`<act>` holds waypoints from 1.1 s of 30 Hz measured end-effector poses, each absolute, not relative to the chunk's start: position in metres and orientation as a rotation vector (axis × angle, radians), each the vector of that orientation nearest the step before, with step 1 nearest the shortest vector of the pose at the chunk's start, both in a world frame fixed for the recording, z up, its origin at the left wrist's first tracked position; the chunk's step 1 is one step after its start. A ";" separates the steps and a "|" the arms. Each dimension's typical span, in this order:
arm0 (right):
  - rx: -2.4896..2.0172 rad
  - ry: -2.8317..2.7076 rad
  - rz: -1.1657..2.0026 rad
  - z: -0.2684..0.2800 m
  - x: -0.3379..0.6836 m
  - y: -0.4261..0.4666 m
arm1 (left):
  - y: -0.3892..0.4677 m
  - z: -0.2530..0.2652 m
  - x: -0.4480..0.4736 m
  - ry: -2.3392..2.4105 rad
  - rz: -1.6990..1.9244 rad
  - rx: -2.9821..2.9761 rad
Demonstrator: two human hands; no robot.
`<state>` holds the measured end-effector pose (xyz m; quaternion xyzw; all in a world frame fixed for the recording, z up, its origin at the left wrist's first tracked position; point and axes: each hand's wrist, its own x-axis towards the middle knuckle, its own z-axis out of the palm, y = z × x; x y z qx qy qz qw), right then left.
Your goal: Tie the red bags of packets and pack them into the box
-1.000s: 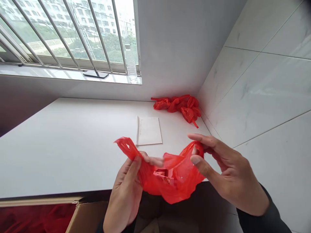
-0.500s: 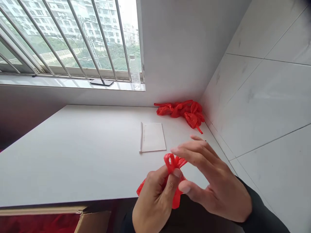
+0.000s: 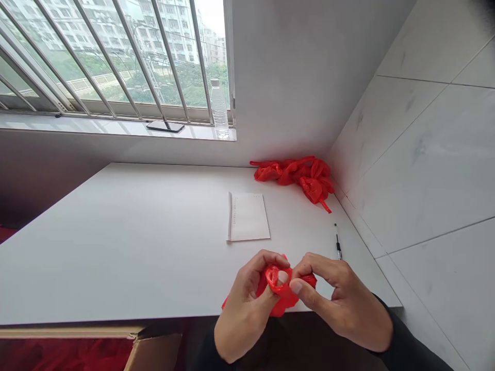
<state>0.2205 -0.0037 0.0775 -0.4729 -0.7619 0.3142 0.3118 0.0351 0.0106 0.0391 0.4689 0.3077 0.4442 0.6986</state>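
Observation:
A thin red plastic bag (image 3: pixel 284 299) is bunched between both hands over the front edge of the white table. My left hand (image 3: pixel 247 306) is closed around it, with the thumb tip poking through a loop of the red plastic. On the other side, my right hand (image 3: pixel 334 299) pinches a twisted end of the same bag between thumb and fingers. Part of the bag is hidden behind the left hand.
More crumpled red plastic bags (image 3: pixel 297 175) lie in the back right corner. A notepad (image 3: pixel 249 217) and a pen (image 3: pixel 338 242) rest on the table (image 3: pixel 135 242). On the windowsill are a phone (image 3: pixel 165 127) and a bottle (image 3: pixel 219 111). A cardboard box (image 3: pixel 152 353) holds dark red material below.
My right hand has come in from spread fingers to pinch the bag. The left thumb now goes through the loop. The pen has come into fuller view.

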 end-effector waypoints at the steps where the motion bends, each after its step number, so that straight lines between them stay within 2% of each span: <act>1: -1.280 -1.984 0.849 0.076 0.221 -0.001 | 0.013 0.036 0.034 0.677 1.020 0.976; 6: -1.362 -1.832 0.972 0.064 0.222 0.011 | 0.022 0.023 0.029 0.629 1.059 0.745; 12: -1.249 -1.841 1.124 0.056 0.217 0.012 | 0.020 0.027 0.032 0.708 0.958 1.074; 17: -1.202 -1.806 0.997 0.048 0.219 0.021 | 0.020 0.030 0.027 0.794 1.023 1.394; 23: -1.251 -1.701 1.391 0.021 0.220 0.039 | 0.021 0.008 0.024 1.031 1.196 1.908; 27: -1.048 -1.747 1.655 0.014 0.220 0.043 | 0.022 -0.009 0.029 1.009 1.431 2.139; 29: -1.005 -1.792 1.583 0.017 0.218 0.043 | 0.022 -0.010 0.031 1.002 1.411 2.218; 33: -1.085 -1.820 1.200 0.028 0.217 0.041 | 0.023 -0.005 0.031 1.034 1.236 2.392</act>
